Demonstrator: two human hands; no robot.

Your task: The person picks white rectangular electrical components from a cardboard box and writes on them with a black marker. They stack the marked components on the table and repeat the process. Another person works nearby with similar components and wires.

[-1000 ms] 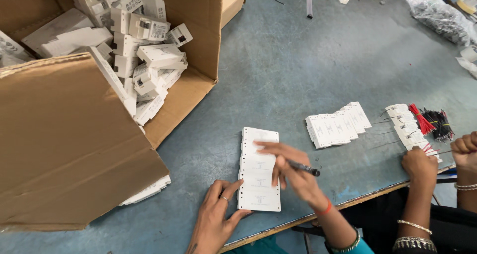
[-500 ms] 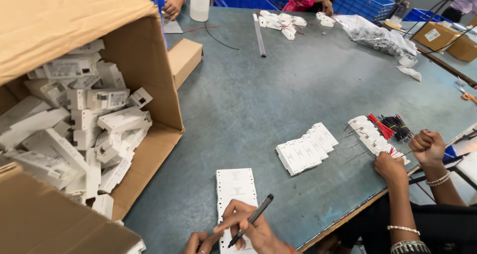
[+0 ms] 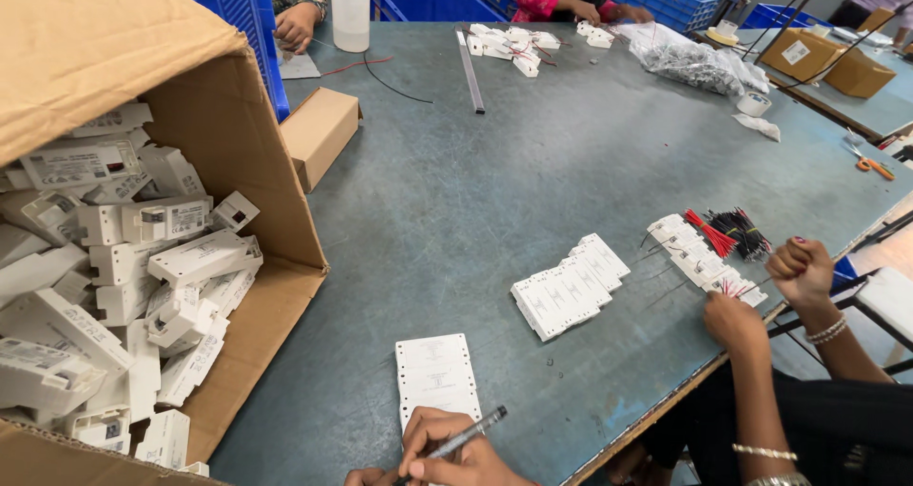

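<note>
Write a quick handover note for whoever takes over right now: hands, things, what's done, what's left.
Right hand: grips a pen at the near end of the white sheets.
Left hand: only its edge shows at the bottom; grip unclear.
Box lies on its side at left, full of white units; a row of units lies mid-table.
Done or left: no pen marks can be made out on the sheets.

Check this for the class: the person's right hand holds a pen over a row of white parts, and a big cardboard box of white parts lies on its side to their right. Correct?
Not quite. The head view shows the cardboard box on the person's left. The right hand does hold the pen over the row of white parts.
</note>
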